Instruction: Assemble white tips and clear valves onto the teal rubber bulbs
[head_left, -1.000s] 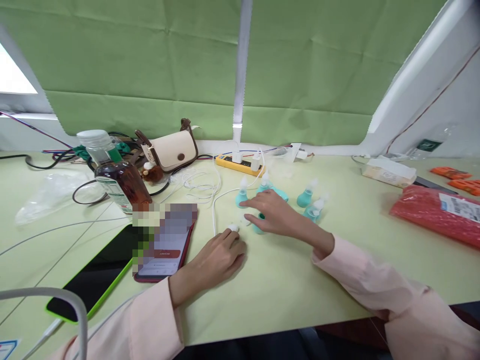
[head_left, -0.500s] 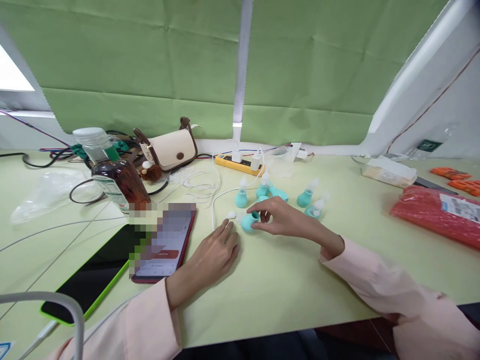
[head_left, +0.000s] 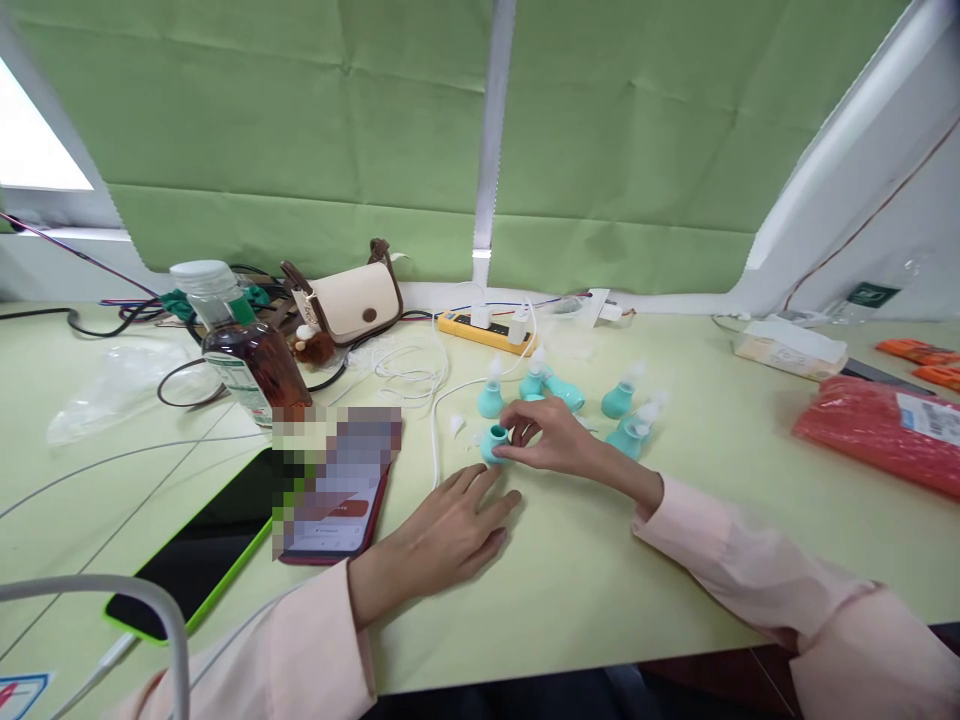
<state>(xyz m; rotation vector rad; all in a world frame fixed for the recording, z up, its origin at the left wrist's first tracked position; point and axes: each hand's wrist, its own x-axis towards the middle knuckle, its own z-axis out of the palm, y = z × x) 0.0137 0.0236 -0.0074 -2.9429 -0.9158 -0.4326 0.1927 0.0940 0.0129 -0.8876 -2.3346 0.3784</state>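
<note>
Between the thumb and fingers of my right hand (head_left: 551,437) is a teal rubber bulb (head_left: 493,446), upright with its open mouth showing. My left hand (head_left: 454,525) rests on the table just in front of it, fingers stretched out and apart, holding nothing. A small clear-white nozzle tip (head_left: 457,426) lies left of the bulb, with tiny pale bits close by. Behind and to the right are several teal bulbs with translucent nozzles, among them an upright one (head_left: 490,395) and another (head_left: 619,396) farther right. My right hand partly hides the ones behind it.
Left of my hands lie a phone with its screen lit (head_left: 337,520) and a green-cased phone (head_left: 202,535). A bottle of brown liquid (head_left: 255,365), a cream handbag (head_left: 360,303) and a yellow power strip (head_left: 487,334) stand behind. A red package (head_left: 870,425) sits at right.
My left hand has moved right and nearer to me, its fingers spreading, away from the nozzle tip. The bulb in my right hand has turned more upright. The view has shifted slightly.
</note>
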